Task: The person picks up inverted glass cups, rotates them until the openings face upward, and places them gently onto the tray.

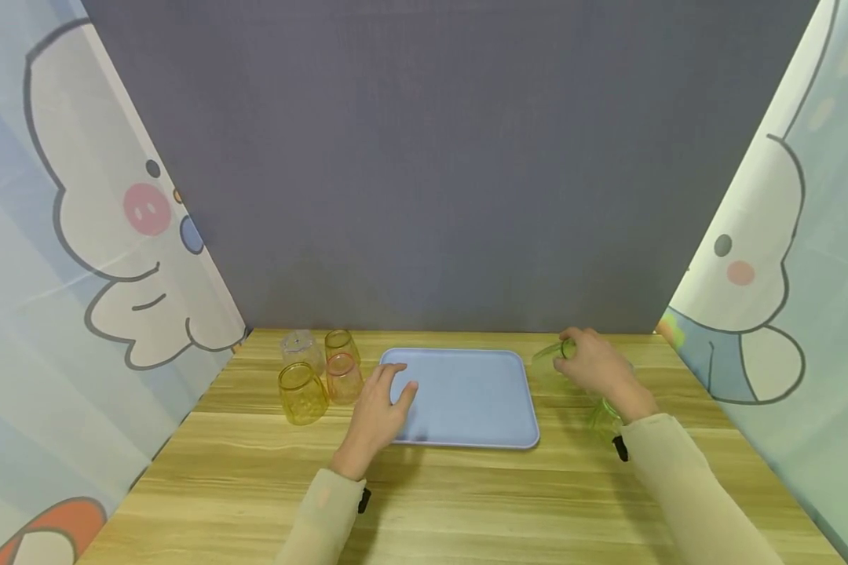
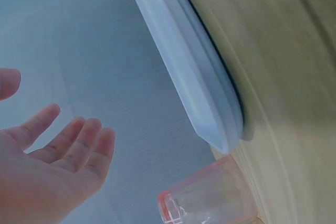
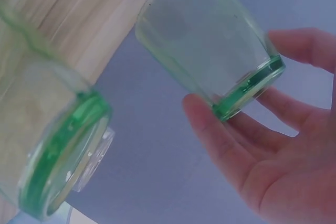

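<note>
Green ribbed glass cup (image 3: 210, 56) pinched by right-hand fingers (image 3: 210, 129), seemingly tilted.

No readable text or labels.

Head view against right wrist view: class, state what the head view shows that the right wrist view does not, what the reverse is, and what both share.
Only the head view shows the flat light-blue plastic tray, the left hand resting open at its left edge, and the yellow, orange and clear cups left of it. Only the right wrist view shows the thick green base ring of the held cup against the fingertips. Both show the right hand holding a see-through green glass cup, a second green cup and the wooden table.
</note>
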Demonstrator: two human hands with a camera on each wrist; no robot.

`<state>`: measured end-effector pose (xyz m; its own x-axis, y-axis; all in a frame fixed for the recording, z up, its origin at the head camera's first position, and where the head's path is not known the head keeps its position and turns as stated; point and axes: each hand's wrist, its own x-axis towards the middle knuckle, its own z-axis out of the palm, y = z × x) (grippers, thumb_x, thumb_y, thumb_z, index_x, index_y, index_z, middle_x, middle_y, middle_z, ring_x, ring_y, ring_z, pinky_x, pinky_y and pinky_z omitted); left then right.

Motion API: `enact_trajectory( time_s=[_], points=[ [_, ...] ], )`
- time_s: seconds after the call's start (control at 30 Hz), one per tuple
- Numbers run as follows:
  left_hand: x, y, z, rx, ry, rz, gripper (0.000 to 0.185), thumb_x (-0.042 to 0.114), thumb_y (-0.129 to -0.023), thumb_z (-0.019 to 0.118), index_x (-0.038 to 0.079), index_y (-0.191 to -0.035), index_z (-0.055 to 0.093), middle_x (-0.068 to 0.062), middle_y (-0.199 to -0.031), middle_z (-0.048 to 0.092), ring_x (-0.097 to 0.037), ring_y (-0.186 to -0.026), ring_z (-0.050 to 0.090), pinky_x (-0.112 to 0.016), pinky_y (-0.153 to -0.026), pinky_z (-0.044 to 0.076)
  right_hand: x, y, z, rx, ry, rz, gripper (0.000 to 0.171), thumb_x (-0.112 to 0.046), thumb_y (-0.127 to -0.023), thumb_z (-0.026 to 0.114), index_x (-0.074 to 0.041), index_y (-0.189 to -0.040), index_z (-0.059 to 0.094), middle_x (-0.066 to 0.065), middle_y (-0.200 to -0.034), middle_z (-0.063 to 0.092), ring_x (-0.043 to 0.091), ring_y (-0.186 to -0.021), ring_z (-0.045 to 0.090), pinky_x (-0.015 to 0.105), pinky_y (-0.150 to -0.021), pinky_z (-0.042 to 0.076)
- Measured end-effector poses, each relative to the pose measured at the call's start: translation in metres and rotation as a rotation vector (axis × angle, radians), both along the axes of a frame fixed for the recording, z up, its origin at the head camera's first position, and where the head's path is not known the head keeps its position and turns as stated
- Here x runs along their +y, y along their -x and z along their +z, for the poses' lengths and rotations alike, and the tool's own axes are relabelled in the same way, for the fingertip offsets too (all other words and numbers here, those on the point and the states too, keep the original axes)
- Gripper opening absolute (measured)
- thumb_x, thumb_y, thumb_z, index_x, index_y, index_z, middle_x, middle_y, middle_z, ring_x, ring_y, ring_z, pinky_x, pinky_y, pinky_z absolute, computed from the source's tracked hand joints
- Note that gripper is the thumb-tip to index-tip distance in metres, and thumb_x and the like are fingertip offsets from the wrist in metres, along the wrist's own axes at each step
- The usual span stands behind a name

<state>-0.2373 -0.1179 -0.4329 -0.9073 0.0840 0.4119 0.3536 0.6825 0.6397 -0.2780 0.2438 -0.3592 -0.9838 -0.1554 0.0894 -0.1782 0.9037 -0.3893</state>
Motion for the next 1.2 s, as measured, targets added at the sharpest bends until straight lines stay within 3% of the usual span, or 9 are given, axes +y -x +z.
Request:
enact_trajectory(
  time_s=[0.17,0.33,0.6,0.77,1.0,1.2],
  points=[
    [0.001,0.0,0.001,0.007,-0.044,-0.01,0.043,0.034,-0.103,0.06,0.008,-0.136,0.059,-0.014,-0.138,0.056,-0.036,-0.127,0.053,-0.056,-0.103,0.044,-0.004,-0.005,0.0,0.069,0.044,0.014,0.057,-0.03,-0.094,0.063,0.003,-0.139,0.054,0.035,-0.136,0.052,0.048,-0.11,0.058,0.063,-0.083,0.05],
    [0.001,0.0,0.001,0.0,-0.064,-0.026,0.044,0.036,-0.103,0.059,0.008,-0.136,0.06,-0.013,-0.136,0.056,-0.036,-0.122,0.055,-0.055,-0.1,0.046,-0.011,-0.011,-0.006,0.121,0.118,0.042,0.054,-0.026,-0.093,0.065,0.007,-0.136,0.055,0.033,-0.131,0.057,0.044,-0.106,0.059,0.061,-0.087,0.049],
    [-0.005,0.002,0.003,-0.003,-0.091,-0.026,0.046,0.034,-0.103,0.06,0.005,-0.138,0.059,-0.014,-0.136,0.057,-0.034,-0.123,0.055,-0.055,-0.099,0.046,-0.022,-0.016,-0.011,0.154,0.179,0.043,0.054,-0.026,-0.095,0.065,0.006,-0.138,0.054,0.032,-0.138,0.054,0.053,-0.127,0.048,0.068,-0.1,0.041],
    [-0.005,0.004,0.005,-0.004,-0.12,-0.04,0.046,0.036,-0.103,0.059,0.008,-0.14,0.057,-0.014,-0.135,0.057,-0.033,-0.12,0.055,-0.052,-0.097,0.048,-0.026,-0.02,-0.009,0.178,0.228,0.042,0.054,-0.027,-0.096,0.065,0.004,-0.139,0.054,0.029,-0.138,0.055,0.051,-0.127,0.049,0.068,-0.101,0.04],
    [-0.003,0.004,0.008,-0.001,-0.19,-0.078,0.048,0.037,-0.103,0.059,0.006,-0.14,0.057,-0.015,-0.137,0.057,-0.037,-0.12,0.056,-0.052,-0.099,0.047,-0.031,-0.023,-0.007,0.185,0.34,0.051,0.055,-0.031,-0.097,0.066,0.0,-0.141,0.055,0.026,-0.135,0.058,0.046,-0.119,0.055,0.064,-0.094,0.046],
    [-0.002,0.004,0.006,-0.029,-0.213,-0.092,0.048,0.038,-0.103,0.059,0.007,-0.14,0.057,-0.017,-0.135,0.058,-0.038,-0.12,0.055,-0.053,-0.1,0.047,-0.032,-0.025,-0.011,0.155,0.433,0.066,0.055,-0.034,-0.099,0.066,-0.002,-0.141,0.055,0.027,-0.14,0.054,0.047,-0.126,0.052,0.065,-0.099,0.044]
  ],
)
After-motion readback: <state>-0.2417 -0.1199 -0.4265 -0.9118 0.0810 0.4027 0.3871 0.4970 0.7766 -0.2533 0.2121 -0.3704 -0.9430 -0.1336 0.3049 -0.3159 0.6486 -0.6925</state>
